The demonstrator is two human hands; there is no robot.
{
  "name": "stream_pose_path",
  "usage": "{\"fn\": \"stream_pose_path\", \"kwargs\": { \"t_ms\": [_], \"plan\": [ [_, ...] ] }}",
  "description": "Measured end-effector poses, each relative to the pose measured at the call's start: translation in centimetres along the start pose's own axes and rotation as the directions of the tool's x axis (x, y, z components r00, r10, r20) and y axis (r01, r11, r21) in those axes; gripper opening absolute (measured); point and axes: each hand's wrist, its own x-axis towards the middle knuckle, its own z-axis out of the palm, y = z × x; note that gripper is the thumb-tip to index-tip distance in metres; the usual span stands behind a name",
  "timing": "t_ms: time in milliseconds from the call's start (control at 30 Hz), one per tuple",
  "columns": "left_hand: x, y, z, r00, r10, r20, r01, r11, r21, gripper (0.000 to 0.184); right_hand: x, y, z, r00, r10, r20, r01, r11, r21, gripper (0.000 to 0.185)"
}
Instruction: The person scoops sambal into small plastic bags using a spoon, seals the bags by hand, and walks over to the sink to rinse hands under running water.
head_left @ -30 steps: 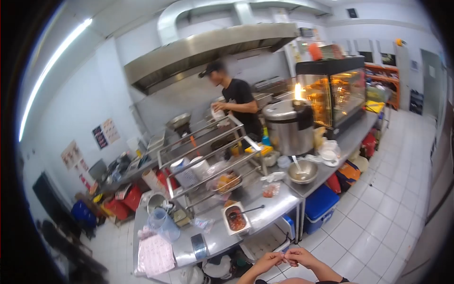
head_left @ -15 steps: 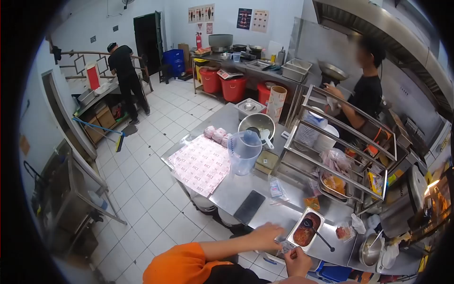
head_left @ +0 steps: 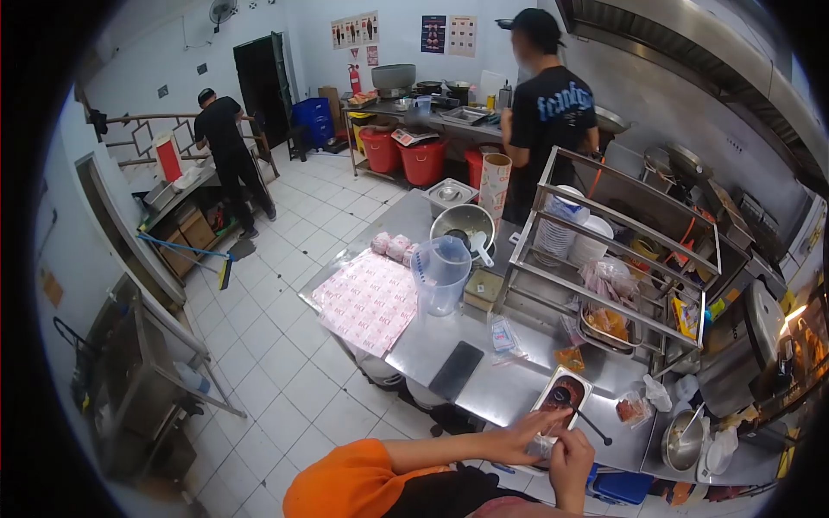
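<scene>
My left hand (head_left: 518, 439) reaches in from the orange sleeve at the front edge of the steel table, its fingertips over the near end of a metal pan (head_left: 587, 390) of dark red sauce. Beside it my right hand (head_left: 572, 462) is closed in a pinch. Between the two hands is a small clear plastic bag (head_left: 542, 446), gripped by both and partly hidden by the fingers. A black ladle (head_left: 593, 426) rests in the sauce, its handle sticking out over the pan's right side. Left of the pan lies a dark phone (head_left: 456, 371).
Printed wrapping paper (head_left: 367, 302), a clear measuring jug (head_left: 441, 276) and a steel bowl (head_left: 466, 216) stand on the table (head_left: 509, 393). A metal rack (head_left: 553, 278) rises at the right. One person (head_left: 548, 112) is by the back counter, another (head_left: 226, 155) at the far left.
Both hands have moved right, and my left fingers now extend over the sauce pan. The person near the stove has turned away and moved left to the back counter.
</scene>
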Motion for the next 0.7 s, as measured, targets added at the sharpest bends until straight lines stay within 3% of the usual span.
{"fn": "stream_pose_path", "kwargs": {
  "t_ms": [33,67,133,167,233,367,467,500,567,700],
  "plan": [
    [0.0,0.7,0.8,0.995,-0.066,-0.071,0.065,0.998,-0.022,0.092,-0.1,0.0,-0.4,1.0,-0.026,-0.009,0.026,1.0,0.009,0.018],
    [0.2,1.2,0.9,0.995,-0.039,-0.086,0.046,0.996,0.072,0.086,-0.3,0.2,-0.8,0.998,-0.055,-0.022,0.056,0.998,0.016,0.023],
    [1.0,2.1,0.8,0.994,0.025,-0.102,0.002,0.968,0.252,0.075,-0.6,0.8,-1.8,0.992,-0.054,0.112,0.052,0.998,0.022,0.023],
    [1.5,2.2,0.8,0.987,0.086,-0.136,-0.048,0.963,0.265,0.059,-0.6,1.2,-2.6,0.979,-0.065,0.192,0.06,0.998,0.035,0.021],
    [1.7,2.3,0.6,0.99,0.067,-0.125,-0.026,0.953,0.302,0.057,-1.0,2.0,-3.4,0.948,-0.136,0.286,0.111,0.988,0.104,0.021],
    [1.7,2.9,0.7,0.99,0.055,-0.132,-0.006,0.937,0.348,0.053,-1.0,0.1,-4.6,0.935,-0.334,0.122,0.329,0.942,0.059,0.029],
    [1.7,3.3,0.6,0.993,0.044,-0.106,-0.01,0.952,0.306,0.051,-0.8,0.9,-4.4,0.879,-0.445,0.169,0.43,0.895,0.122,0.024],
    [1.7,3.4,0.6,0.995,0.039,-0.093,-0.012,0.959,0.282,0.051,-0.8,1.0,-4.4,0.889,-0.397,0.23,0.39,0.918,0.077,0.023],
    [1.4,1.7,0.8,0.997,-0.015,0.081,-0.013,0.944,0.331,0.052,-0.8,1.3,-4.6,0.891,-0.293,0.346,0.316,0.949,-0.011,0.027],
    [1.2,1.4,1.7,0.964,-0.127,0.235,0.069,0.968,0.24,0.058,-0.5,0.7,-4.3,0.821,-0.088,0.563,0.248,0.945,-0.215,0.062]
  ]
}}
